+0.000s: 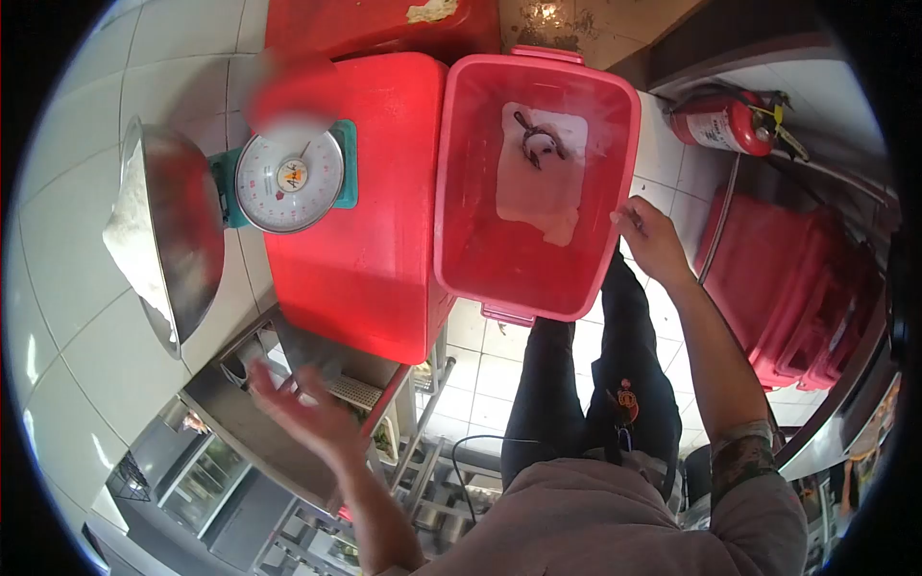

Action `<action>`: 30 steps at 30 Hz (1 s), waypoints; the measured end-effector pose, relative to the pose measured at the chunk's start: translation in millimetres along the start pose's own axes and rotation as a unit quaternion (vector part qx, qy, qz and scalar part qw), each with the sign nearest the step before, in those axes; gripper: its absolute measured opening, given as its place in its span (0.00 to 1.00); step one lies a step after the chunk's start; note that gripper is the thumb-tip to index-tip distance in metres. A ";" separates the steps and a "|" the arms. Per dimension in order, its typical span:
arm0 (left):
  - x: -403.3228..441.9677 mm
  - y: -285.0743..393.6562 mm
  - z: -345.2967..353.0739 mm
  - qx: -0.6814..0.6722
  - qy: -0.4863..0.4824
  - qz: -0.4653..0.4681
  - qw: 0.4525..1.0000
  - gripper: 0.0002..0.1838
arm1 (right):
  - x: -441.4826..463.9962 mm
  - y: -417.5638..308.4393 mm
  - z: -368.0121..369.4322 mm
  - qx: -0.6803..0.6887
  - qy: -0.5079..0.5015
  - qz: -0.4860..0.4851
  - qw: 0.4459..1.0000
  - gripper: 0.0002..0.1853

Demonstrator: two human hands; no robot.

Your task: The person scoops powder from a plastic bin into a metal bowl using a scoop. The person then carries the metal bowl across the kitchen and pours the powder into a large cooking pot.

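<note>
A red plastic tub (538,274) holds a pale patch of powder (543,192) with a small dark-handled item (540,144) on it, too unclear to name. My right hand (651,238) is at the tub's right rim, fingers curled onto the edge. Spread and slightly blurred, my left hand (309,411) hovers over the lower left, holding nothing. A green dial scale (290,180) stands on a red lid (384,250). At its left, apparently on its top, is a metal bowl (192,235) heaped with white powder (136,240). Above the dial is a blurred red shape (288,86).
A fire extinguisher (720,127) is by the right wall. Below it are red containers (768,278). Another red surface (384,24) lies at the far side. A metal counter (254,437) with a rack stands at lower left. White tiles (67,259) cover the left wall.
</note>
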State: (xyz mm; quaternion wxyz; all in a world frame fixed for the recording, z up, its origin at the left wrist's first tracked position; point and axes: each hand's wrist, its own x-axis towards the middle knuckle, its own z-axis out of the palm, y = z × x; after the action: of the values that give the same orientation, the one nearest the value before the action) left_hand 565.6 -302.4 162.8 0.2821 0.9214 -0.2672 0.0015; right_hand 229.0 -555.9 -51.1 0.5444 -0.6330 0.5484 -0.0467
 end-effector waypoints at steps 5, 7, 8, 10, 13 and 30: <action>-75.9 -33.5 109.9 0.033 -0.180 0.000 0.983 0.36 | -9.5 -25.9 6.0 -0.070 -0.035 -0.032 0.996 0.15; -99.7 -60.0 155.3 0.011 -0.192 0.030 0.981 0.36 | -9.0 -29.2 0.8 -0.103 -0.056 -0.048 0.992 0.13; -107.3 -66.1 175.3 -0.009 -0.189 0.011 0.982 0.36 | -7.4 -33.6 -1.7 -0.115 -0.059 -0.064 0.989 0.13; -124.3 -69.0 210.5 -0.024 -0.144 -0.022 0.989 0.35 | 8.0 -41.6 -3.5 -0.140 -0.071 -0.095 0.983 0.12; -139.2 -63.9 238.2 -0.020 -0.097 -0.052 0.994 0.41 | 52.1 -45.0 0.4 -0.214 -0.115 -0.146 0.959 0.11; -150.8 -46.5 302.8 0.033 -0.006 -0.266 0.963 0.52 | 143.4 -18.2 34.0 -0.321 -0.276 -0.157 0.892 0.17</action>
State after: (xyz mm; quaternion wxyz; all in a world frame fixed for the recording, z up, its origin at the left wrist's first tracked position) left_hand 414.4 -353.5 -139.1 0.2400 0.9681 -0.0143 -0.0705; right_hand 319.5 -644.6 -128.4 0.4268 -0.8385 0.2547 0.2234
